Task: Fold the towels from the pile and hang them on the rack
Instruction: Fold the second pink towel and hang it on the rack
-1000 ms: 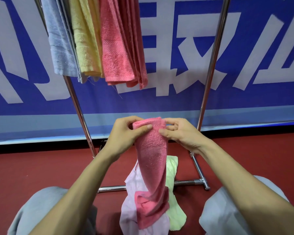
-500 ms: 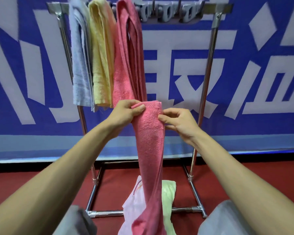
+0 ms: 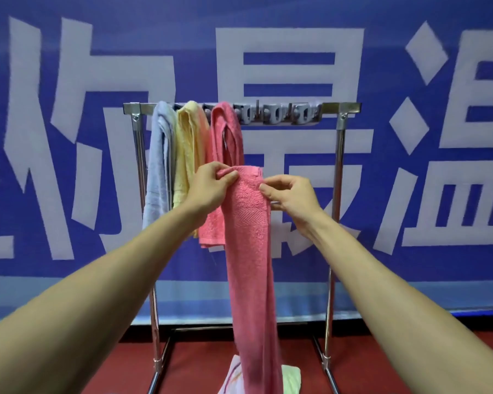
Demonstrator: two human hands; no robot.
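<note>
A long folded pink towel (image 3: pixel 251 265) hangs down from both my hands. My left hand (image 3: pixel 209 186) pinches its top left corner and my right hand (image 3: pixel 292 194) pinches its top right edge. Behind them stands the metal rack (image 3: pixel 339 166). On the left part of its top bar hang a light blue towel (image 3: pixel 158 166), a yellow towel (image 3: pixel 188 155) and another pink towel (image 3: pixel 225 132). The held towel's top is well below the bar. On the floor under it lies the pile (image 3: pixel 289 379), with a pale pink and a pale green towel showing.
A grey strip of clips (image 3: pixel 279 115) hangs on the right half of the rack's bar. A blue banner with big white characters (image 3: pixel 410 194) fills the wall behind. The floor (image 3: pixel 410 365) is red.
Both hands have lifted the pink towel up from near the floor pile to mid-height in front of the rack. My view has tilted up, so the rack's top bar now shows.
</note>
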